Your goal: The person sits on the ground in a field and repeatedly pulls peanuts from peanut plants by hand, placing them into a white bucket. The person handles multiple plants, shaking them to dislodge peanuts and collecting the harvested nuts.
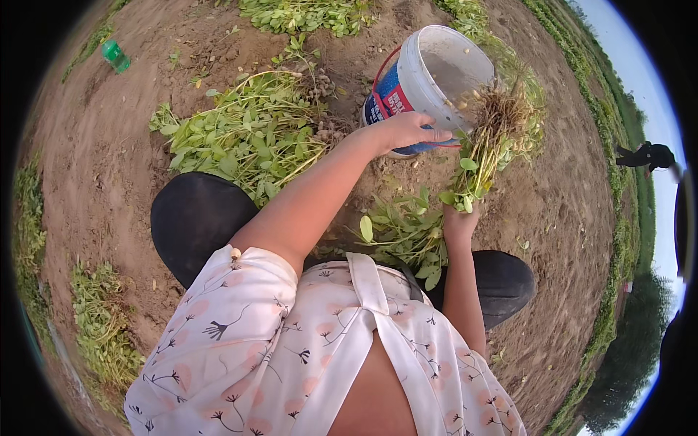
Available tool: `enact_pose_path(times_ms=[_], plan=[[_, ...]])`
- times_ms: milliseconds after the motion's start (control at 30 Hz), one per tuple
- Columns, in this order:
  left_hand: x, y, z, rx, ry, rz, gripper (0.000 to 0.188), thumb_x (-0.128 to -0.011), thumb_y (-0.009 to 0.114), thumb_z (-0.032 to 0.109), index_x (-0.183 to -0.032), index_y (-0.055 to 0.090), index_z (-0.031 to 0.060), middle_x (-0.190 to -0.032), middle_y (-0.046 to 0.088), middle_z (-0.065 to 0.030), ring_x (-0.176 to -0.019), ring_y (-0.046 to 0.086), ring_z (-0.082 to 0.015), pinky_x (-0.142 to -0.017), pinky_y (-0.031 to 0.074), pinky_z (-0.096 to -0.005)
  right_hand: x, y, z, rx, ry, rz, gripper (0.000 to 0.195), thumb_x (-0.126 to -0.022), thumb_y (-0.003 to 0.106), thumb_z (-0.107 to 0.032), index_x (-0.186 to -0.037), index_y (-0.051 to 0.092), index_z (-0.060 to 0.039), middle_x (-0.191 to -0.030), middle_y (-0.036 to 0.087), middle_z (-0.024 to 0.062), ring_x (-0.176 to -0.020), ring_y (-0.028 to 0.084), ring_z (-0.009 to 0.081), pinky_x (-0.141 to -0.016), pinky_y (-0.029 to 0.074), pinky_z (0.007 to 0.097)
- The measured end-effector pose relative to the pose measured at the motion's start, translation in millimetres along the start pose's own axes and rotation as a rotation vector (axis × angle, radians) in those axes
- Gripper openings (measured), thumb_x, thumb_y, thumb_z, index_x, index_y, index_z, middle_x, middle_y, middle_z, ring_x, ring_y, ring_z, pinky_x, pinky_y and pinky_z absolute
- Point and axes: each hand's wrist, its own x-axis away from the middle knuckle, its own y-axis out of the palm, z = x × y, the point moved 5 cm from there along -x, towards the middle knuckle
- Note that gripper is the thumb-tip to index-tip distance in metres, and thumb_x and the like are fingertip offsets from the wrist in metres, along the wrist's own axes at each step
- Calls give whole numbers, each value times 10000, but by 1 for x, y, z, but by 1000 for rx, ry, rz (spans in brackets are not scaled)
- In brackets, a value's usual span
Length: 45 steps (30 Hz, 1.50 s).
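My right hand [461, 222] grips the leafy stems of a bunch of peanut plants [499, 128], held with the roots up. Brown roots and pale pods hang beside the rim of a white plastic bucket [436, 92], which tilts toward the bunch. A few pods show at the bucket's inner wall; its bottom is hidden. In front of the bucket's lower side is my left hand [411, 132], fingers parted and pointing at the bunch, with nothing visible in them. Whether it touches the bucket is unclear. The bucket has a blue and red printed label and a red handle.
Pulled peanut plants [245, 128] lie in a heap on the left, with pods at their root ends. More greenery [406, 231] lies between my knees. A green plastic bottle [115, 56] is on the soil [561, 218] at far left. A person [646, 156] in dark clothes is far right.
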Motion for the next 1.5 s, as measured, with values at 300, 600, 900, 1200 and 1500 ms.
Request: enact_pose_path(times_ms=[300,600,900,1200,1500], plan=[[33,96,64,591,199,330,493,-842,764,397,-1137,664,15,-990,720,-94,-912,661,-169,-803,523,-332,-3,-16,-95,282,20,5,722,-747,816,-195,-1309,433,46,-1143,645,234,-1054,645,368,-890,495,459],[21,91,80,758,239,-84,585,-894,704,459,-1255,561,21,-1119,649,-82,-1034,610,-146,-909,493,-327,5,4,-70,-438,196,-162,392,-823,738,-80,-1179,602,13,-1105,641,49,-972,592,148,-875,477,311],[3,26,36,-559,479,781,768,-907,663,318,-1464,310,-75,-1491,373,-275,-1409,330,-398,-1148,311,-413,0,-210,-162,342,-715,916,236,-919,627,-117,-1061,595,69,-974,641,142,-807,630,210,-713,536,336],[-12,24,19,-307,392,647,847,-885,655,182,-1503,149,-101,-1580,119,-307,-1485,141,-409,-1190,253,-392,13,-6,33,151,123,-14,438,-860,675,-132,-1241,534,31,-1205,594,209,-1079,564,305,-919,450,386],[1,24,16,-348,366,578,660,-905,660,189,-1459,383,-38,-1599,230,-198,-1475,252,-309,-1175,272,-377,2,-51,-39,-393,255,278,433,-844,682,-25,-1249,535,19,-1053,621,64,-873,585,151,-757,510,311]])
